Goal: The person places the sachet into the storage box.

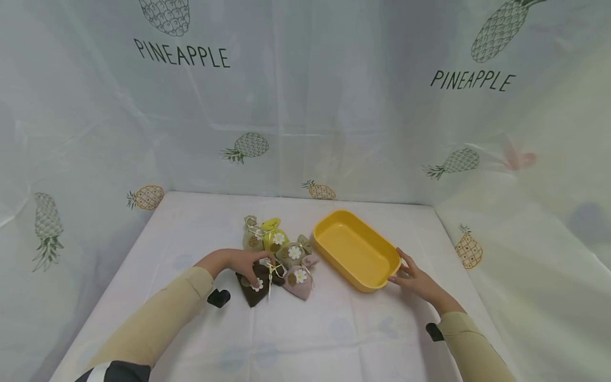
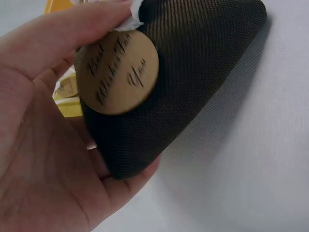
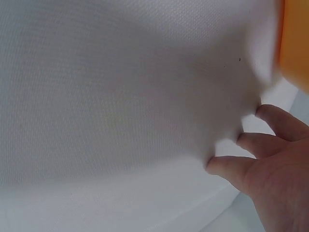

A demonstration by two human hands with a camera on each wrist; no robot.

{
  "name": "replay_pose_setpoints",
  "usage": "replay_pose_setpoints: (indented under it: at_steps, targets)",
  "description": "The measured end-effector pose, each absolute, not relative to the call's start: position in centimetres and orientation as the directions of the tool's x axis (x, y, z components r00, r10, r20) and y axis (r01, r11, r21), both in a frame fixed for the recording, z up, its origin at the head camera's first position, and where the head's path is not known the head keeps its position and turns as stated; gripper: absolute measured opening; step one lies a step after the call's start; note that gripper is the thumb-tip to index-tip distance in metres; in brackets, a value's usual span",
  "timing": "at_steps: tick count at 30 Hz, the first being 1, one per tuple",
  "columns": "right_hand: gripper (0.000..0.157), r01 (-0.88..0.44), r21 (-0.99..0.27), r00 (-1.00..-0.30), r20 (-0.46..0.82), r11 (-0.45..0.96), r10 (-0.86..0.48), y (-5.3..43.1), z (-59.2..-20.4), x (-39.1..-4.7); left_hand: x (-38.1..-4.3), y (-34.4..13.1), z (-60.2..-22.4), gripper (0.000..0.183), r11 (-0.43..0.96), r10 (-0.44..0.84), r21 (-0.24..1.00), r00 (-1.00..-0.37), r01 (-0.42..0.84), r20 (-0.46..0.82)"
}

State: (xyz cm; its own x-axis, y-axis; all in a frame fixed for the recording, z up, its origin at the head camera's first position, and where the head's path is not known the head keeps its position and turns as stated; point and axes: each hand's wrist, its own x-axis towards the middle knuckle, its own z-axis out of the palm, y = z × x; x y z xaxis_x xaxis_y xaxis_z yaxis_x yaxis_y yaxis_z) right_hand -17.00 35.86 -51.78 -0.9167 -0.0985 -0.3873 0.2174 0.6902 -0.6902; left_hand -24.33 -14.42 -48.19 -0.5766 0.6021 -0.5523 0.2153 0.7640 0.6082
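Note:
My left hand point(image 1: 245, 263) grips a dark brown drawstring pouch point(image 1: 253, 289) with a white flower and a round tag. In the left wrist view the thumb lies over the pouch point(image 2: 193, 58), beside its "Best Wishes For You" tag point(image 2: 118, 72), and fingers reach behind it. Around it lie a pink pouch point(image 1: 299, 284), an olive pouch point(image 1: 292, 254), a yellow pouch point(image 1: 274, 239) and a grey-green pouch point(image 1: 252, 240). At the near right corner of a yellow tray point(image 1: 355, 246), my right hand point(image 1: 417, 278) touches the rim with spread fingers; three fingertips meet the cloth in the right wrist view.
A white cloth point(image 1: 305, 339) covers the table. Behind and beside it hang pale curtains point(image 1: 334, 106) printed with pineapples. The tray stands to the right of the pouches, close to the olive one.

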Motion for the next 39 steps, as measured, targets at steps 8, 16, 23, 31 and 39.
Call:
replay_pose_setpoints:
  at_steps: [8, 16, 23, 31, 39]
  targets:
    - [0.099, 0.226, -0.689, -0.916, -0.391, 0.689, -0.092, 35.9, -51.7, -17.0, -24.2, -14.6, -48.1, 0.054, 0.738, 0.636, 0.623, -0.574, 0.26, -0.515]
    - [0.099, 0.234, -0.689, -0.914, -0.396, 0.686, -0.086, 36.2, -51.8, -16.7, -25.4, -14.6, -45.6, 0.051, 0.666, 0.671, 0.701, -0.618, 0.256, -0.411]
    - [0.098, 0.228, -0.691, -0.917, -0.39, 0.686, -0.088, 36.1, -51.8, -16.7, -26.0, -13.1, -42.9, 0.053, 0.617, 0.69, 0.719, -0.66, 0.32, -0.298]
    - [0.098, 0.215, -0.687, -0.921, -0.38, 0.694, -0.091, 36.1, -51.7, -16.8, -26.9, -9.6, -42.0, 0.055, 0.587, 0.676, 0.74, -0.702, 0.328, -0.225]
    - [0.097, 0.225, -0.698, -0.917, -0.387, 0.68, -0.093, 36.2, -51.9, -17.1, -28.2, -5.6, -41.7, 0.055, 0.544, 0.657, 0.764, -0.743, 0.346, -0.131]
